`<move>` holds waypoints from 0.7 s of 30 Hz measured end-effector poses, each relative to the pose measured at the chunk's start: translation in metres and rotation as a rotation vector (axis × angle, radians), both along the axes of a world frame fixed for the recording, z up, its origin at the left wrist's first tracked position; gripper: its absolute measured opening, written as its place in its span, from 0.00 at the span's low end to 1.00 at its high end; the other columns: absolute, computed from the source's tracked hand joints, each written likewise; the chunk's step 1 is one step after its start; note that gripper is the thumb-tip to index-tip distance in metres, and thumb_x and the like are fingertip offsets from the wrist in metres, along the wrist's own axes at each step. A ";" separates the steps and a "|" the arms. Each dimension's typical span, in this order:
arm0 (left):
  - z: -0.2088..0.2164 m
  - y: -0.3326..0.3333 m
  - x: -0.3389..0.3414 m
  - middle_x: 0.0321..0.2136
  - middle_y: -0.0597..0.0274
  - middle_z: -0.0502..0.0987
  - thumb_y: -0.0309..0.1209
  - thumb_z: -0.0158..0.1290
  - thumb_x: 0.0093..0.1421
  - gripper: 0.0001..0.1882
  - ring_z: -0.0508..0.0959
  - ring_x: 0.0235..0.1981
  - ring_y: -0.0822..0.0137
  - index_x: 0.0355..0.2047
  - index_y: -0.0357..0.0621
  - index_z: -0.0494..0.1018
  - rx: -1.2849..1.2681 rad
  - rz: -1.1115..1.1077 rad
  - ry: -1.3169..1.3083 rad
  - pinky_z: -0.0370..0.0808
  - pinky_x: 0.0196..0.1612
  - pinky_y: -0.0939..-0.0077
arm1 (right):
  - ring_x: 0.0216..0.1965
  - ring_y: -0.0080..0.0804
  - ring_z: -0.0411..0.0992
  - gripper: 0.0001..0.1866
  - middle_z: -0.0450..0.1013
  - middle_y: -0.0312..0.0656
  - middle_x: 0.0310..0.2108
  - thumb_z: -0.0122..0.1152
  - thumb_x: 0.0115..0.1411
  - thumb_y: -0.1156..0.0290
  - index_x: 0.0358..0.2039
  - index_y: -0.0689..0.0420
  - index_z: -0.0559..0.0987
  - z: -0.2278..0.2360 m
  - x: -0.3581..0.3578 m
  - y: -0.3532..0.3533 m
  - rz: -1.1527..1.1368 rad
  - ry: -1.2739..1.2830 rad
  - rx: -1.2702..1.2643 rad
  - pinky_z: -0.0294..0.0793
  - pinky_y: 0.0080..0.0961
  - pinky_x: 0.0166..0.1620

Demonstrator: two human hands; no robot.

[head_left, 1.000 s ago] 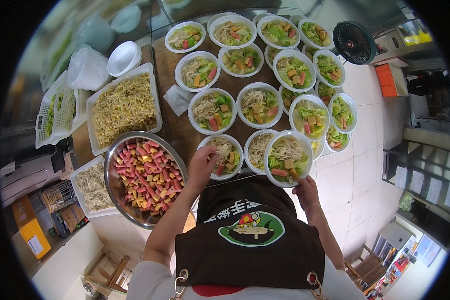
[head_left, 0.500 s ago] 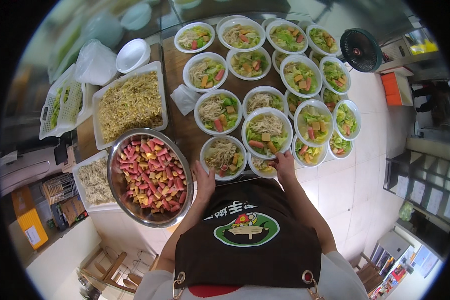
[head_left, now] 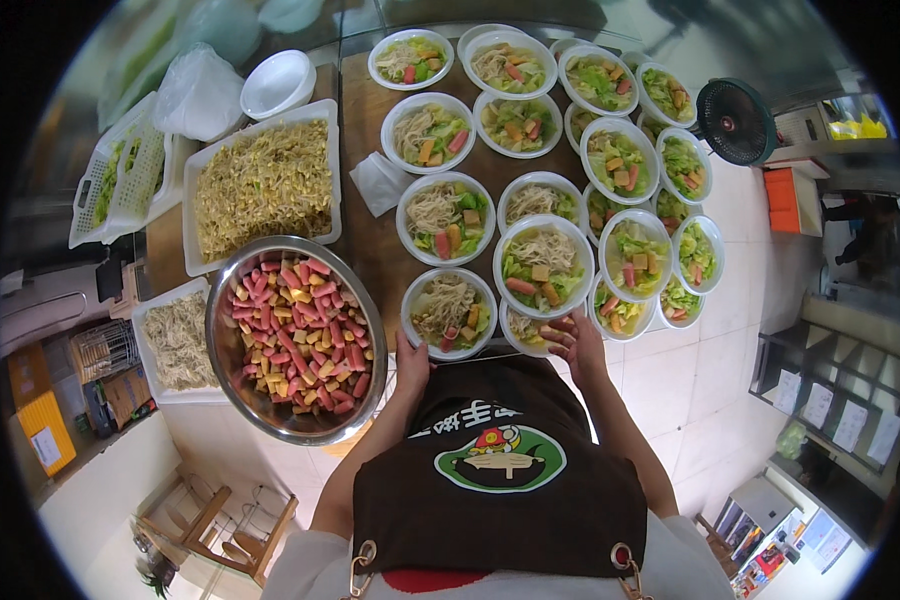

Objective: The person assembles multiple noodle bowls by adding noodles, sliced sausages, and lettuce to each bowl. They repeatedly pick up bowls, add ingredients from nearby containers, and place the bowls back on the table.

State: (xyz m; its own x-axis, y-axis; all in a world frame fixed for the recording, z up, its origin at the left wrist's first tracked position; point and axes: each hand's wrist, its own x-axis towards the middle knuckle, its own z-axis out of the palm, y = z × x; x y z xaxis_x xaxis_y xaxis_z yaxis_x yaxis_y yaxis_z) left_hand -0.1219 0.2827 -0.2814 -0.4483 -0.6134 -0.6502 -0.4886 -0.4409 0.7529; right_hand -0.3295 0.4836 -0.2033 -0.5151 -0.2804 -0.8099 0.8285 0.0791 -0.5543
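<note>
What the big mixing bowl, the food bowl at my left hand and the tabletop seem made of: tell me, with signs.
Mixing bowl: likely polished stainless steel; silvery rim, bright reflections.
Food bowl: probably smooth plastic; even white, thin-looking rim, though coated paper is possible.
Tabletop: perhaps wood, judging by its brown surface; wood-look laminate isn't ruled out.

At 4 o'clock, lower bowl (head_left: 523, 335) is largely covered by upper bowl (head_left: 543, 265); contents only partly visible. Right hand (head_left: 576, 348), same bearing: contact with either bowl cannot be confirmed. At 7 o'clock, left hand (head_left: 413, 368): hold on near bowl (head_left: 448, 313) cannot be determined. At 9 o'clock, tray (head_left: 192, 396) is partly obscured by basin (head_left: 373, 315). At 10 o'clock, contents of bag (head_left: 200, 92) are indistinct. Around 6 o'clock, shirt (head_left: 695, 565) is cut off by the lower edge.
</note>
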 end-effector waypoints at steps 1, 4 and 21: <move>0.001 0.001 0.001 0.40 0.56 0.68 0.19 0.41 0.56 0.24 0.73 0.27 0.69 0.53 0.45 0.52 0.024 -0.014 0.002 0.71 0.17 0.84 | 0.34 0.35 0.74 0.21 0.69 0.47 0.38 0.45 0.61 0.56 0.47 0.59 0.64 0.003 0.005 0.002 0.015 -0.012 -0.005 0.72 0.22 0.28; 0.006 0.005 0.005 0.39 0.56 0.68 0.19 0.40 0.56 0.22 0.73 0.27 0.69 0.51 0.43 0.53 0.094 -0.041 0.018 0.71 0.17 0.84 | 0.32 0.33 0.74 0.22 0.70 0.48 0.38 0.46 0.61 0.57 0.50 0.60 0.62 0.004 0.017 0.005 0.066 -0.056 0.002 0.73 0.22 0.28; 0.057 -0.002 -0.016 0.42 0.48 0.67 0.21 0.46 0.54 0.29 0.73 0.38 0.56 0.56 0.43 0.52 -0.670 -0.330 -0.063 0.74 0.33 0.71 | 0.32 0.34 0.74 0.19 0.71 0.49 0.36 0.44 0.63 0.62 0.49 0.63 0.65 0.005 0.025 0.000 0.176 -0.065 -0.089 0.74 0.20 0.29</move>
